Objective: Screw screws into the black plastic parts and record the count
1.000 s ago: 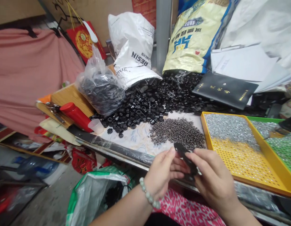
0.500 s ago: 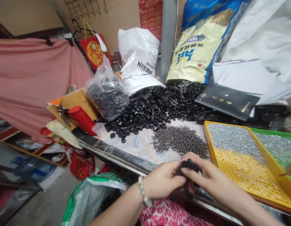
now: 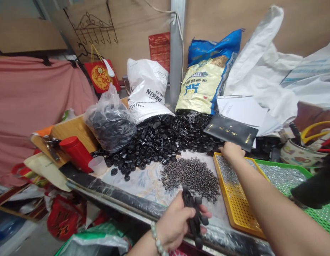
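My left hand (image 3: 175, 220), near the table's front edge, is closed around a black plastic part (image 3: 194, 213) with several rounded knobs along it. The part is tilted, and its underside is hidden by my palm and fingers. My right hand (image 3: 233, 152) is stretched out to the far end of the yellow tray (image 3: 242, 209), beside the black pieces (image 3: 199, 131) and just below the black folder (image 3: 231, 133). Its fingers point down and away, mostly hidden behind the back of the hand. Small dark metal-looking pieces (image 3: 190, 176) lie heaped between my two hands.
Left of the heap are a clear bag of black parts (image 3: 108, 124), a red canister (image 3: 75, 153) and a small plastic cup (image 3: 98, 165). White (image 3: 149, 92) and blue-yellow sacks (image 3: 201, 81) stand behind. A green tray (image 3: 282, 174) and a dark cylindrical object (image 3: 314, 185) are at right.
My hands were together on the black part at the table's edge. Now the left alone holds it, and the right has moved forward to the far end of the yellow tray. The view has shifted up.
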Demonstrator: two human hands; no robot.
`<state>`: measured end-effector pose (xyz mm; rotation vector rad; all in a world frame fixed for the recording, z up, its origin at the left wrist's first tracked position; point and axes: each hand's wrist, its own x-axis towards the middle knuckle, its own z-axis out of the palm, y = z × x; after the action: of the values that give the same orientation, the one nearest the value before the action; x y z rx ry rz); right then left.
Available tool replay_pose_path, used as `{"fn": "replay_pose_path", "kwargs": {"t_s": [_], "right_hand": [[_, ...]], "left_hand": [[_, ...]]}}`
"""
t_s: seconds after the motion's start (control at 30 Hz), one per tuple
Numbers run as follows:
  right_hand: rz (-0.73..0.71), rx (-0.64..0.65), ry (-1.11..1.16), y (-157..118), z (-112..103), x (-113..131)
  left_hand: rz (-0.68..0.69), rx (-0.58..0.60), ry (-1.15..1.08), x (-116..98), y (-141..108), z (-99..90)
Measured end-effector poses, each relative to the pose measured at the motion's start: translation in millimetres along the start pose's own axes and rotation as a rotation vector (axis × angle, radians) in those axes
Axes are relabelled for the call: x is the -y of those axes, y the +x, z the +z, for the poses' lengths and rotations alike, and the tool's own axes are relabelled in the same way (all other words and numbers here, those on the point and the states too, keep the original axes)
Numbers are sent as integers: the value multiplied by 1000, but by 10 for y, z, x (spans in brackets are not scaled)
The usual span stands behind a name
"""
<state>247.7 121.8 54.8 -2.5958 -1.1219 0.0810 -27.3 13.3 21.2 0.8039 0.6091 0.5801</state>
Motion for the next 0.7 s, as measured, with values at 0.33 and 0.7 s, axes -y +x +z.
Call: {"fn": "replay_pose_path", "kwargs": {"t_s": [0.33,0.7], "right_hand": [[-135,-251,227,-284,-216,-120],[-1162,-537,412,-2415,172,-312]], "left_hand": [[115,-79,-245,-77,83,49],[113,-174,-376,108,91,155]]}}
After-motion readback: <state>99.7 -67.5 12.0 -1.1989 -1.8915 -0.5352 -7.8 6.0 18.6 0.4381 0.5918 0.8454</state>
